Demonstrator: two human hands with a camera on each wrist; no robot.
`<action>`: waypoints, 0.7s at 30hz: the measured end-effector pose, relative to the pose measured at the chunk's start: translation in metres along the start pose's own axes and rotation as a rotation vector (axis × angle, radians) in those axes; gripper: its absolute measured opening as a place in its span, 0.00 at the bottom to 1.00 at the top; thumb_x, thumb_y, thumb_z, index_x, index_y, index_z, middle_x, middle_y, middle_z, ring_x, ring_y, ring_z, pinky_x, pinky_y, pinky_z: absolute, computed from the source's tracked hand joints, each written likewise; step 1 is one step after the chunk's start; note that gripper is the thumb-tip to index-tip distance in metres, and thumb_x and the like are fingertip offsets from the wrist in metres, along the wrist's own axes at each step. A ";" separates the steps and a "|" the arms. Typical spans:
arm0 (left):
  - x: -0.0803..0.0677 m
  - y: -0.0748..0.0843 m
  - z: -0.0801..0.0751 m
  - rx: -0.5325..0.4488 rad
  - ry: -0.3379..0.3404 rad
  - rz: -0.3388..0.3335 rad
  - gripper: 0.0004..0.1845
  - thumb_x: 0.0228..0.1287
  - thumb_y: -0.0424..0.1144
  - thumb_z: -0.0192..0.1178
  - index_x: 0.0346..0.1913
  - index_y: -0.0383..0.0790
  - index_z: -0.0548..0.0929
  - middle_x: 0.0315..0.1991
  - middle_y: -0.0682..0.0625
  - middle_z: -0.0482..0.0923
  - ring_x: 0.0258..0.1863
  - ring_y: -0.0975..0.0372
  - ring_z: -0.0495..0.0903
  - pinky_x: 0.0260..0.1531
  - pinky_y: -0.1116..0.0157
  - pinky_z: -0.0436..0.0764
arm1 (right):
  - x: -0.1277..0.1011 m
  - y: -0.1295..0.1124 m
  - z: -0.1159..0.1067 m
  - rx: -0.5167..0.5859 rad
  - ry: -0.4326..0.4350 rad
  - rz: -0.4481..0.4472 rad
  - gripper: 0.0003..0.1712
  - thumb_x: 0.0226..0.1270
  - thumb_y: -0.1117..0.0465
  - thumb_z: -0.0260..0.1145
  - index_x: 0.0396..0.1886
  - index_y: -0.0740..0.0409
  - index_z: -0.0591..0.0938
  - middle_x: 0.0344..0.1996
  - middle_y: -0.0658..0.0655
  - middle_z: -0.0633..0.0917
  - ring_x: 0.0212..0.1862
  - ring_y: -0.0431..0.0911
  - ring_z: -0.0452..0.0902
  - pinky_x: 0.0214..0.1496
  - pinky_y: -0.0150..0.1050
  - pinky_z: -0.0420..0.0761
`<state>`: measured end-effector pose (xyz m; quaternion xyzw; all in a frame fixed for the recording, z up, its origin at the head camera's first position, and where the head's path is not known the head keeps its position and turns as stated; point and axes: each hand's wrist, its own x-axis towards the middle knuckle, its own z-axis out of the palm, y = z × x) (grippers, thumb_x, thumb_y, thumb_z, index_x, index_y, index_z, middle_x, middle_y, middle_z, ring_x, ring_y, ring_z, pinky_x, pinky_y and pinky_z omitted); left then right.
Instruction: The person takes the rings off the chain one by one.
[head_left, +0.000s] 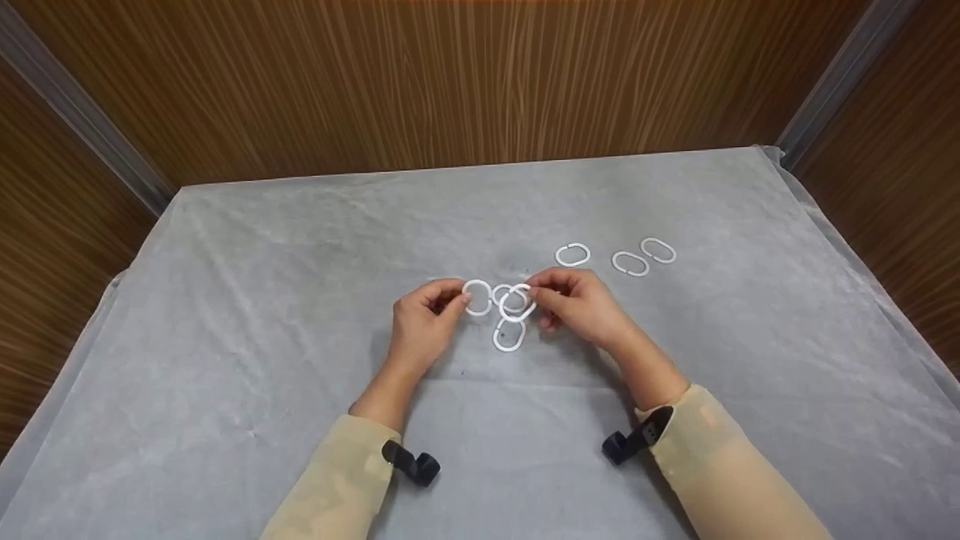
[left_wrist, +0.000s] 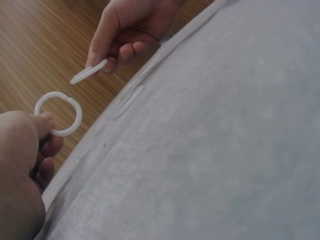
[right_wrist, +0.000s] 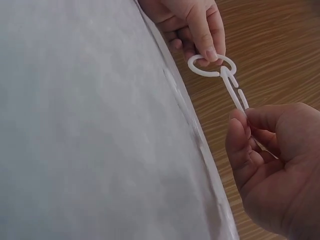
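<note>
- One big table with a grey cloth [head_left: 300,300] fills the middle of the head view.
- Two hands: the left hand [head_left: 421,321] pinches one white ring [head_left: 477,297]; the right hand [head_left: 581,304] pinches another ring [head_left: 517,304], both mid-frame.
- Three loose rings [head_left: 630,263] lie right of middle.
- No writing shows.

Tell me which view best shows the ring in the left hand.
Left wrist: the ring, pinched by the left hand, shows its full outline and gap. The right wrist view shows it partly covered by fingers. The head view shows it small, among other rings.
</note>
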<state>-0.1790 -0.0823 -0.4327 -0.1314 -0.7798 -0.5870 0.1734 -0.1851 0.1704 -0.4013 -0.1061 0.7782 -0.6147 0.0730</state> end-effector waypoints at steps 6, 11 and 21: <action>0.004 0.001 -0.004 0.059 0.001 -0.072 0.08 0.65 0.29 0.75 0.46 0.35 0.92 0.32 0.49 0.88 0.33 0.61 0.83 0.37 0.69 0.80 | -0.001 0.001 -0.013 -0.074 -0.027 0.022 0.14 0.75 0.66 0.66 0.51 0.75 0.85 0.23 0.54 0.82 0.22 0.39 0.79 0.25 0.32 0.82; 0.008 0.003 -0.009 0.138 -0.009 -0.153 0.08 0.64 0.29 0.75 0.46 0.36 0.93 0.31 0.49 0.87 0.31 0.61 0.83 0.35 0.69 0.79 | -0.002 0.006 -0.022 -0.170 -0.058 0.034 0.12 0.75 0.66 0.68 0.49 0.70 0.87 0.24 0.54 0.84 0.22 0.39 0.79 0.25 0.32 0.81; 0.013 0.002 -0.018 0.242 -0.073 -0.228 0.09 0.63 0.28 0.74 0.46 0.35 0.93 0.33 0.46 0.89 0.35 0.56 0.87 0.39 0.62 0.83 | -0.003 0.011 -0.027 -0.273 -0.138 0.040 0.09 0.75 0.65 0.69 0.46 0.67 0.89 0.29 0.56 0.86 0.21 0.40 0.79 0.24 0.33 0.81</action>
